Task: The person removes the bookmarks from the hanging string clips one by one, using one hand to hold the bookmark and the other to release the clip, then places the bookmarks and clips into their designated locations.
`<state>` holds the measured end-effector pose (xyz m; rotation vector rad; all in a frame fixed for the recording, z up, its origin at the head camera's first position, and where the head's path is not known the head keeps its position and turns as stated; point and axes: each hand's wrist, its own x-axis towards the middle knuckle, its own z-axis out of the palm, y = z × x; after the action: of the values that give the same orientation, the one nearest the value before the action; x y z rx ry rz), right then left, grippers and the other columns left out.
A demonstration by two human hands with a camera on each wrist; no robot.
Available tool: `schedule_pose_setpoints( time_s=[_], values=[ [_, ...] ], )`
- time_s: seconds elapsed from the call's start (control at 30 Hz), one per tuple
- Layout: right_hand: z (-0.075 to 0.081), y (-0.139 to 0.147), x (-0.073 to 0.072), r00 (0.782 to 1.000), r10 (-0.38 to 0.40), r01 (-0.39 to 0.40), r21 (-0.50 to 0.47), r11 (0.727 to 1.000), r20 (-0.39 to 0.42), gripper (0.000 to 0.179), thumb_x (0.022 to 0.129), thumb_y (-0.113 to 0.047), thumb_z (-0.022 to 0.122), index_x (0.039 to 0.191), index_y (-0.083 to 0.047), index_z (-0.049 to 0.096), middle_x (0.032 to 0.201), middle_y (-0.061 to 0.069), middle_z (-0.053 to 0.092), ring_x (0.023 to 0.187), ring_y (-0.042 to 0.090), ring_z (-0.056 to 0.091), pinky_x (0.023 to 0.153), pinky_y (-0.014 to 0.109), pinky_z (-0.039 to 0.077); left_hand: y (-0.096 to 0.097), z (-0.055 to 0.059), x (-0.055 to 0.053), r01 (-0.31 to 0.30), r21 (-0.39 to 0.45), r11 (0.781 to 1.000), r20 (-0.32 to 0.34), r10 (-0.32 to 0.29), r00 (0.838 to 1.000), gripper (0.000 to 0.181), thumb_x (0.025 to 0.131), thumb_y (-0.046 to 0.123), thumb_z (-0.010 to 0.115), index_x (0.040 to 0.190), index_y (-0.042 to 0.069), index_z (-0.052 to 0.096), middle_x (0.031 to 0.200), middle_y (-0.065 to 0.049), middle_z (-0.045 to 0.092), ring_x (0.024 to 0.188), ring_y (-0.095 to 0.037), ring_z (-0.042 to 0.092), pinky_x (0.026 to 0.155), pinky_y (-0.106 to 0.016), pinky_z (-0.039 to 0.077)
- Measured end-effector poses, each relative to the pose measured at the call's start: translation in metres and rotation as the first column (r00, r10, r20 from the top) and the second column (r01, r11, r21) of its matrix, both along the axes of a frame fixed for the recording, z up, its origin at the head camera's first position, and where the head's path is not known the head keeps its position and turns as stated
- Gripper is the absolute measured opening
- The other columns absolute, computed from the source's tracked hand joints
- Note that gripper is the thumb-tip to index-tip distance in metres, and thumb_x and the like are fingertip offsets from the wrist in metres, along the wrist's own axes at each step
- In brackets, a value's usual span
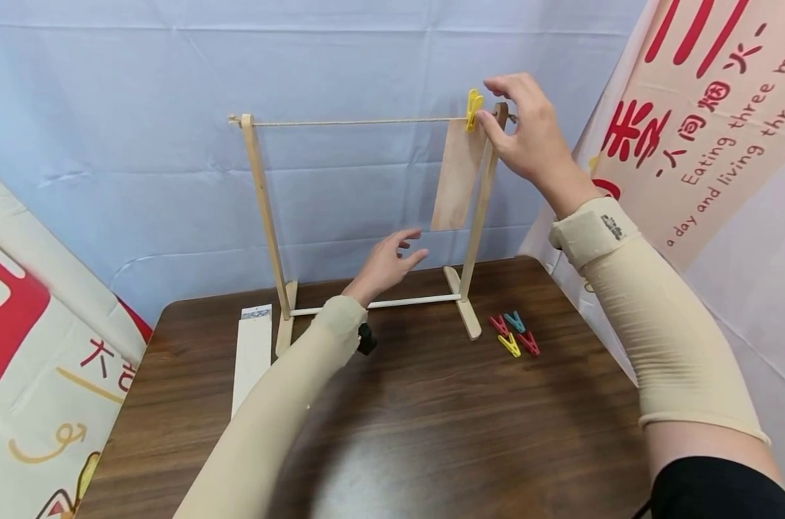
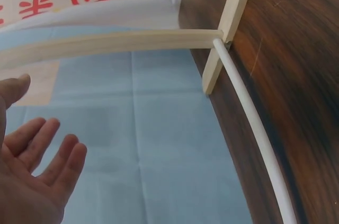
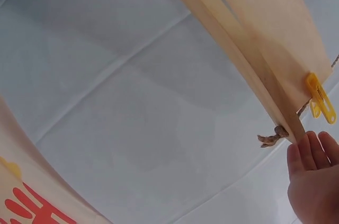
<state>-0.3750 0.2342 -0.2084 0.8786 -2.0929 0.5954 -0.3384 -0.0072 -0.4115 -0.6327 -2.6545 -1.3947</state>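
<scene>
A pale wooden strip hangs from the string of a wooden rack, near its right post. One yellow clothespin clips the strip's top edge to the string. Beside that clothespin is my right hand, thumb and fingers spread apart with nothing held between them. In the right wrist view the clothespin stands clear of the fingers, which are near the post's top. My left hand hovers below and left of the strip, its fingers loosely bent and holding nothing; the left wrist view shows the hand too.
Several clothespins, including a blue one and a yellow one, lie on the brown table right of the rack's foot. A white flat piece lies at the left. A white rod joins the feet.
</scene>
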Motion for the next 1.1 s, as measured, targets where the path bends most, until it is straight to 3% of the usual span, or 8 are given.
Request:
schedule_pose_setpoints(
  time_s=[0.3,0.5,0.83,1.1],
  values=[
    [0.003,-0.004,0.002,0.996,-0.025,0.024,0.011,1.000,0.091,0.044,0.101,-0.026,0.062,0.138,-0.003,0.056,0.131,0.018,0.056,0.124,0.026,0.052,0.105,0.038,0.042,0.011,0.007,-0.008,0.037,0.048,0.998,0.058,-0.040,0.998,0.069,0.095,0.054,0.061,0.155,0.032,0.035,0.156,0.008,0.041,0.139,-0.029,0.044,0.109,-0.042,0.041],
    [0.004,-0.006,-0.001,0.990,-0.041,0.038,0.024,0.999,0.137,0.044,0.102,-0.026,0.059,0.139,-0.001,0.054,0.132,0.018,0.056,0.123,0.027,0.052,0.095,0.041,0.043,0.018,0.012,-0.010,0.062,0.090,0.994,0.061,-0.067,0.996,0.070,0.097,0.048,0.062,0.156,0.023,0.035,0.155,0.002,0.043,0.141,-0.024,0.041,0.113,-0.042,0.037],
    [0.003,-0.007,-0.003,0.980,-0.066,0.063,0.024,0.998,0.187,0.044,0.104,-0.029,0.054,0.141,-0.005,0.054,0.131,0.018,0.056,0.097,0.023,0.050,0.078,0.033,0.038,0.024,0.008,-0.010,0.079,0.120,0.990,0.070,-0.088,0.994,0.061,0.099,0.040,0.062,0.152,0.016,0.042,0.145,-0.004,0.054,0.135,-0.024,0.048,0.111,-0.037,0.040],
    [0.007,-0.010,-0.005,0.977,-0.051,0.050,0.010,0.999,0.208,0.043,0.105,-0.031,0.054,0.137,-0.003,0.057,0.125,0.018,0.058,0.108,0.027,0.052,0.088,0.037,0.040,0.025,0.007,-0.007,0.083,0.153,0.985,0.073,-0.095,0.993,0.054,0.100,0.036,0.062,0.147,0.013,0.048,0.132,-0.001,0.064,0.123,-0.022,0.058,0.103,-0.033,0.046]
  ],
)
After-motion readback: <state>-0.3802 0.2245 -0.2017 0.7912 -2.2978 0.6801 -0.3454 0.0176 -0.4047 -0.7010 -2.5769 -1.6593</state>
